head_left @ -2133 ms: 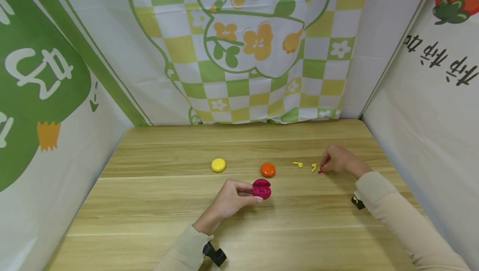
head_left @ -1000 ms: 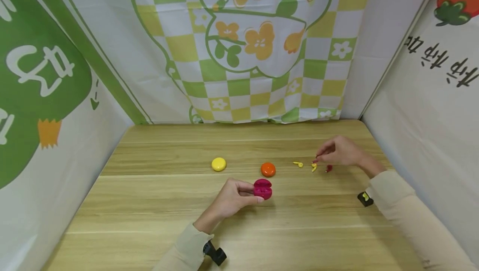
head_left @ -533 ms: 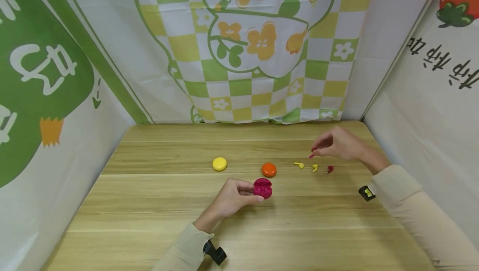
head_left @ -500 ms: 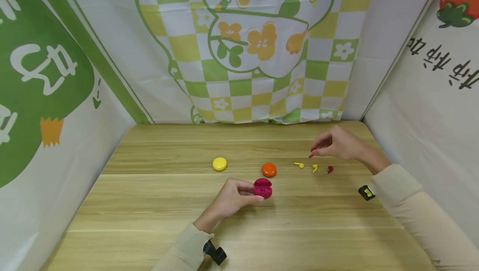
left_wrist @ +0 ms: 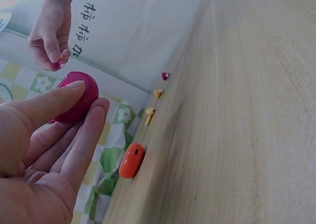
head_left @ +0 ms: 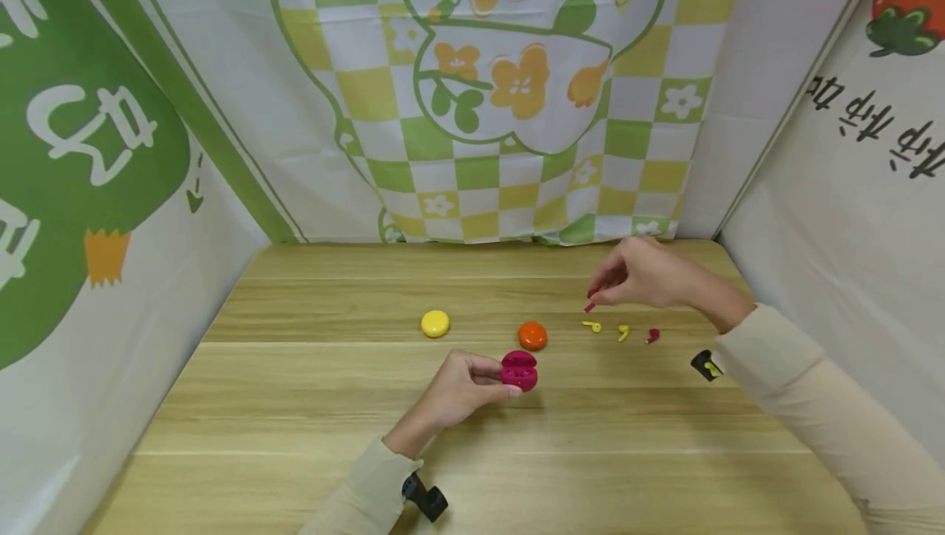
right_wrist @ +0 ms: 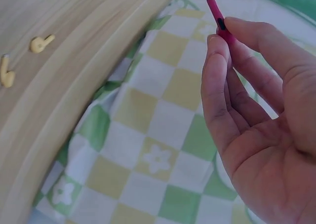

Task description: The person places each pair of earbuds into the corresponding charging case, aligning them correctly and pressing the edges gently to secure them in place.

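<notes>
My left hand [head_left: 461,383] holds a magenta earbud case [head_left: 520,372] with its lid raised, thumb and fingers gripping its left side above the table. In the left wrist view the case [left_wrist: 81,98] sits between thumb and fingertips. My right hand [head_left: 642,274] pinches a magenta earbud [right_wrist: 215,14] by its head, stem pointing out past the fingertips. It hovers over a pair of yellow earbuds [head_left: 623,332] on the table. A second magenta earbud [head_left: 653,336] lies to the right of them.
An orange round case [head_left: 532,336], closed, lies just behind the magenta case. Farther left rests a closed yellow case [head_left: 435,323]. The wooden table [head_left: 295,404] meets a checkered cloth [head_left: 480,182] at its back edge, with printed cloth walls on both sides.
My right hand left one magenta earbud on the table, lifted the other, and has moved left with it. My left hand stays nearly still with the case.
</notes>
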Demonstrator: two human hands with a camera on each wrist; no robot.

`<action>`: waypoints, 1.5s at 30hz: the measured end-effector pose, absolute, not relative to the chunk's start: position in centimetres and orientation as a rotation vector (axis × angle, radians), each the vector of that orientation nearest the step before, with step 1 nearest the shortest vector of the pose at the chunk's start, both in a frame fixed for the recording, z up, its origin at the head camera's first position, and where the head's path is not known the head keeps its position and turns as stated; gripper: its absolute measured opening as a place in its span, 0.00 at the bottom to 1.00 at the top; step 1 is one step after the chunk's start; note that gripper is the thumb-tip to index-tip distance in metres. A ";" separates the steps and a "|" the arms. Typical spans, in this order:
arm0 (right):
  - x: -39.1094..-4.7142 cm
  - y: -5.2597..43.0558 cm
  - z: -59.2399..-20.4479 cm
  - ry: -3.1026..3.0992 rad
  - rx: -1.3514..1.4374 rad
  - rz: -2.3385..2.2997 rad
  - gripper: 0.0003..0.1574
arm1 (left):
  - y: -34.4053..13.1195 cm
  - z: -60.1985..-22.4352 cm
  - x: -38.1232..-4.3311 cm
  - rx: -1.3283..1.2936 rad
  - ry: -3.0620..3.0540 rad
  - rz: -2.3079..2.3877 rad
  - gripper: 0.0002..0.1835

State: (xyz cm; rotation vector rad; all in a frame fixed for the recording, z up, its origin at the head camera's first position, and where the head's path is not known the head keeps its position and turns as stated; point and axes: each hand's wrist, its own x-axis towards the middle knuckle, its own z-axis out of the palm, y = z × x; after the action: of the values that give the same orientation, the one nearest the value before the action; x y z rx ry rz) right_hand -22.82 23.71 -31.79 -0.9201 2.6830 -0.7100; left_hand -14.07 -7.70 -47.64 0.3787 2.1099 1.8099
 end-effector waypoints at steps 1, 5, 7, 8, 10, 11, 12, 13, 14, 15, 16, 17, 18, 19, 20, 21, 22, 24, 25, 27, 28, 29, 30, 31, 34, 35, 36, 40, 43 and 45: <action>-22.8 23.4 -31.6 2.673 -0.925 -0.702 0.02 | -7.7 -47.6 -14.1 0.376 2.110 1.810 0.14; -22.6 22.0 -31.2 2.627 -0.970 -0.683 0.02 | -7.7 -47.5 -14.1 0.380 2.106 1.816 0.14; -22.4 21.3 -31.2 2.599 -0.989 -0.682 0.02 | -7.7 -47.4 -14.1 0.387 2.097 1.822 0.14; -22.4 20.9 -31.3 2.584 -0.999 -0.684 0.02 | -7.7 -47.4 -14.1 0.389 2.092 1.826 0.14; -22.1 20.2 -31.3 2.571 -1.014 -0.674 0.02 | -7.7 -47.4 -14.1 0.390 2.085 1.833 0.14; -22.0 19.9 -31.4 2.566 -1.024 -0.669 0.02 | -7.7 -47.4 -14.1 0.387 2.081 1.836 0.14; -21.9 19.6 -31.4 2.560 -1.035 -0.664 0.02 | -7.7 -47.4 -14.1 0.386 2.078 1.837 0.14; -21.8 19.2 -31.5 2.556 -1.046 -0.658 0.02 | -7.7 -47.5 -14.1 0.386 2.073 1.839 0.14; -21.7 18.9 -31.5 2.549 -1.055 -0.655 0.02 | -7.7 -47.5 -14.2 0.386 2.071 1.841 0.14; -21.5 18.5 -31.4 2.547 -1.062 -0.646 0.01 | -7.7 -47.5 -14.1 0.384 2.068 1.843 0.14; -21.4 18.2 -31.4 2.539 -1.065 -0.642 0.01 | -7.7 -47.5 -14.1 0.384 2.065 1.845 0.14; -21.3 17.9 -31.4 2.526 -1.071 -0.641 0.02 | -7.7 -47.5 -14.1 0.386 2.062 1.846 0.14; -21.2 17.5 -31.4 2.516 -1.081 -0.639 0.02 | -7.7 -47.4 -14.1 0.389 2.058 1.849 0.15; -21.0 17.2 -31.3 2.505 -1.090 -0.637 0.02 | -7.7 -47.4 -14.1 0.391 2.056 1.853 0.15; -20.9 16.9 -31.3 2.494 -1.098 -0.634 0.02 | -7.7 -47.4 -14.1 0.393 2.054 1.856 0.15; -20.8 16.5 -31.3 2.488 -1.115 -0.626 0.01 | -7.7 -47.4 -14.1 0.395 2.054 1.858 0.15; -20.7 16.2 -31.3 2.478 -1.129 -0.623 0.01 | -7.7 -47.4 -14.1 0.400 2.054 1.859 0.14; -20.5 15.5 -31.4 2.466 -1.163 -0.609 0.01 | -7.7 -47.4 -14.1 0.413 2.056 1.862 0.14; -20.4 15.2 -31.5 2.457 -1.175 -0.603 0.01 | -7.8 -47.4 -14.1 0.418 2.058 1.863 0.13; -20.2 14.6 -31.7 2.447 -1.195 -0.586 0.00 | -7.8 -47.4 -14.1 0.431 2.063 1.861 0.13; -20.1 14.3 -31.8 2.443 -1.203 -0.575 0.01 | -7.8 -47.4 -14.1 0.437 2.065 1.860 0.13; -20.0 14.0 -31.9 2.441 -1.212 -0.560 0.01 | -7.8 -47.4 -14.1 0.441 2.067 1.858 0.13; -19.9 13.8 -32.0 2.439 -1.222 -0.547 0.02 | -7.8 -47.4 -14.1 0.443 2.070 1.855 0.13; -19.8 13.5 -32.1 2.435 -1.225 -0.534 0.03 | -7.8 -47.4 -14.1 0.445 2.073 1.853 0.13; -19.6 12.8 -32.5 2.434 -1.244 -0.495 0.07 | -7.9 -47.5 -14.2 0.447 2.079 1.845 0.13; -19.5 12.5 -32.6 2.432 -1.248 -0.486 0.07 | -7.9 -47.5 -14.2 0.447 2.080 1.843 0.13; -19.5 12.4 -32.8 2.429 -1.252 -0.481 0.08 | -7.9 -47.5 -14.2 0.448 2.080 1.843 0.13; -19.4 11.8 -33.1 2.412 -1.255 -0.463 0.10 | -7.8 -47.5 -14.2 0.454 2.077 1.845 0.14; -19.3 11.5 -33.3 2.401 -1.256 -0.450 0.10 | -7.8 -47.5 -14.2 0.459 2.068 1.852 0.13; -19.2 11.4 -33.5 2.397 -1.255 -0.444 0.10 | -7.8 -47.4 -14.2 0.460 2.063 1.855 0.13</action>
State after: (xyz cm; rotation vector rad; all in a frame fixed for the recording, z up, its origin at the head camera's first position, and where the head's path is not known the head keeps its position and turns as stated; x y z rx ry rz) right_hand -19.19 11.40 -33.48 -1.2552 2.3971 -0.4444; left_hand -14.16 -7.78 -47.43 0.4597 2.0632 1.8547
